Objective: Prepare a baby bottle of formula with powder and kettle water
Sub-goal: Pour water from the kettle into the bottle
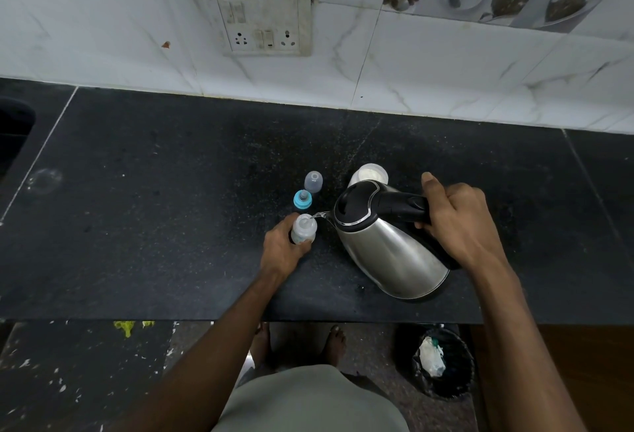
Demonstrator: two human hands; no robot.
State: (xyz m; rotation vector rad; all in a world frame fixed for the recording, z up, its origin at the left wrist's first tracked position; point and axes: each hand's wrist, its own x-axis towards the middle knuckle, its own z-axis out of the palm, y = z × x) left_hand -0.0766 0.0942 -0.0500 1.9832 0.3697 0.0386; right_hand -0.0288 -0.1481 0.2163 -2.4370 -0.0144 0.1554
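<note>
A clear baby bottle (304, 228) stands open on the black counter (154, 212), with my left hand (281, 249) wrapped around its side. My right hand (456, 222) grips the black handle of a steel kettle (387, 246), which is tilted left. Its spout is at the bottle's mouth and a thin stream of water runs in. Just behind the bottle stand the blue teat ring (302, 199) and the clear cap (313, 181). A white tub of powder (370, 174) sits open behind the kettle, partly hidden by it.
A tiled wall with a socket panel (264, 21) rises behind the counter. A sink edge (13, 129) shows at far left. Below the counter's front edge are my feet and a black bin (442, 363) on the floor.
</note>
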